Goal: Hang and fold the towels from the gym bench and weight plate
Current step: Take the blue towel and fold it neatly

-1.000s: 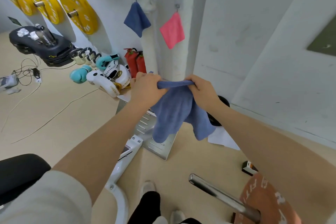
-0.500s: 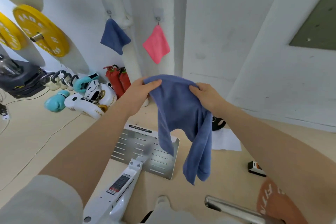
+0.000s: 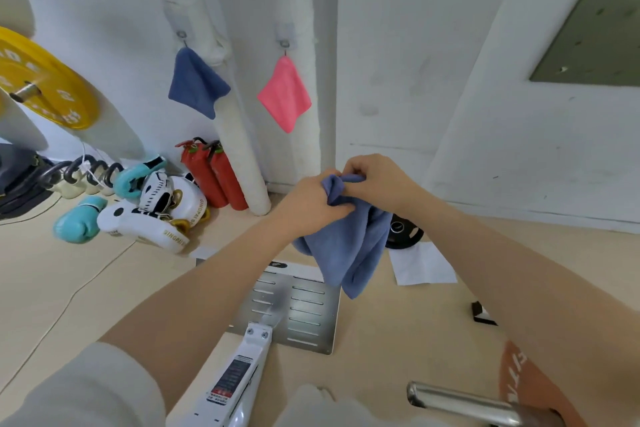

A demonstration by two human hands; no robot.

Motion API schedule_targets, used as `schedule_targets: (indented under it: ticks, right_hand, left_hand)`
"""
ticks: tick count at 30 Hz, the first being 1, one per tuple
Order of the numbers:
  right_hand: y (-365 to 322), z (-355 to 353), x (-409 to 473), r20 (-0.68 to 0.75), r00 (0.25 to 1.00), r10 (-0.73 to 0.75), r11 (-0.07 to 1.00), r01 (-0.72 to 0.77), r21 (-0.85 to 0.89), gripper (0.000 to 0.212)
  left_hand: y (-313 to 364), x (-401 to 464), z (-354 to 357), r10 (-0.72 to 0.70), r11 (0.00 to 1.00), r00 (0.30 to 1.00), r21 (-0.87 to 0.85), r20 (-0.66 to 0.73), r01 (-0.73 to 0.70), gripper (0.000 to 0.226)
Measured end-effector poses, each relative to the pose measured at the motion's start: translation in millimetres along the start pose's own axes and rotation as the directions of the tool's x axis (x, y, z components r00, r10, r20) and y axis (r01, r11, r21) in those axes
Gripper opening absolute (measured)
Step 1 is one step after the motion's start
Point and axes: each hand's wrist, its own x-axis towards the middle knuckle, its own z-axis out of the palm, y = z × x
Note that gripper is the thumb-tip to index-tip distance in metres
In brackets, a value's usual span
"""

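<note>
Both our left hand [image 3: 311, 204] and right hand [image 3: 377, 180] pinched the bunched blue terry towel [image 3: 346, 246]; a loose grip risked it dropping to the floor.

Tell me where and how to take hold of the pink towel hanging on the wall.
Pinch the pink towel at its top corner, just below the hook, coming straight at the wall from the front. It hangs as a diamond from that one corner, so the cloth is gathered there and a grip lifts it off cleanly. Both hands are busy holding the blue towel, so one must be freed first.
</note>
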Motion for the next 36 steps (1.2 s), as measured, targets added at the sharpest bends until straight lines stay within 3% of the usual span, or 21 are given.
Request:
schedule_targets:
  ticks: [2, 5, 10, 13, 15, 17, 19, 21, 23, 25, 27, 29, 31, 33, 35, 36]
  right_hand:
    - [-4.0, 7.4, 0.5, -0.059, 0.998, -0.007, 0.999, 0.009, 0.033, 0.02]
    - [-7.4, 17.2, 2.5, -0.162, 0.987, 0.007, 0.981, 0.024, 0.192, 0.02]
    - [-4.5, 21.3, 5.0, 0.041, 0.999, -0.002, 0.978, -0.007, 0.209, 0.018]
    - [3.7, 28.0, 7.9, 0.072, 0.996, 0.056, 0.976, -0.07, 0.209, 0.028]
    - [11.2, 31.8, 9.1, 0.066, 0.99, 0.126, 0.972, -0.136, 0.189, 0.031]
    - [16.4, 33.2, 8.8, 0.033, 0.988, 0.151, 0.971, -0.154, 0.181, 0.03]
    - [15.6, 33.0, 9.1, 0.002, 0.993, 0.118, 0.975, -0.117, 0.187, 0.025]
    - [9.3, 31.2, 11.2, -0.007, 0.997, 0.073, 0.983, -0.071, 0.167, 0.024]
    - [3.0, 29.0, 14.2, -0.001, 0.999, 0.048, 0.993, -0.048, 0.108, 0.037]
    - [1.3, 25.0, 15.8, -0.005, 0.999, 0.044, 0.996, -0.044, 0.075, 0.043]
    - [5.2, 18.4, 14.6, -0.03, 0.999, 0.044, 0.992, -0.041, 0.117, 0.035]
    - [12.4, 11.0, 12.0, -0.078, 0.996, 0.05, 0.981, -0.034, 0.191, 0.025]
    - [21.1, 4.5, 8.5, -0.084, 0.994, 0.069, 0.963, -0.044, 0.266, 0.018]
    - [33.9, 0.6, 6.8, -0.03, 0.995, 0.096, 0.948, -0.082, 0.309, 0.012]
    - [49.7, -1.5, 7.1, 0.025, 0.993, 0.113, 0.948, -0.115, 0.298, 0.009]
    - [55.8, -2.4, 8.4, 0.037, 0.993, 0.111, 0.946, -0.117, 0.302, 0.009]
  left_hand:
    - [1.3, 3.2, -9.0, -0.044, 0.999, 0.996, 0.025, -0.081, 0.046, 0.008]
    - [-0.5, 5.0, -24.1, -0.151, 0.959, 0.959, -0.27, -0.242, 0.083, 0.029]
    - [-1.5, 4.3, -35.6, -0.431, 0.707, 0.829, -0.704, -0.357, 0.064, 0.027]
    - [-12.8, 1.6, -41.6, -0.484, 0.603, 0.765, -0.796, -0.424, -0.061, 0.027]
    - [-22.3, 2.5, -43.3, -0.486, 0.567, 0.776, -0.821, -0.402, -0.07, 0.028]
    - [-27.9, 8.4, -40.8, -0.449, 0.642, 0.837, -0.764, -0.314, 0.058, 0.031]
    - [-29.3, 11.9, -35.1, -0.362, 0.843, 0.915, -0.482, -0.18, 0.238, 0.031]
    - [-27.2, 12.9, -29.5, -0.232, 0.925, 0.972, -0.3, 0.04, 0.233, 0.016]
    - [-23.6, 12.1, -23.2, -0.116, 0.944, 0.972, -0.281, 0.204, 0.172, 0.024]
    - [-19.6, 14.2, -18.7, -0.089, 0.976, 0.977, -0.181, 0.191, 0.125, 0.024]
    - [-16.7, 18.9, -14.7, -0.085, 0.983, 0.989, -0.15, 0.118, 0.102, 0.015]
    - [-15.4, 24.3, -15.9, -0.1, 0.977, 0.995, -0.186, 0.015, 0.101, 0.021]
    - [-17.9, 36.2, -20.0, -0.149, 0.932, 0.981, -0.35, -0.126, 0.097, 0.025]
    - [-10.0, 43.4, -27.7, -0.276, 0.803, 0.934, -0.589, -0.225, 0.096, 0.033]
    - [-8.5, 55.1, -24.6, -0.416, 0.711, 0.822, -0.702, -0.389, 0.027, 0.03]
    - [-4.9, 57.1, -27.0, -0.536, 0.571, 0.78, -0.819, -0.323, 0.053, 0.024]
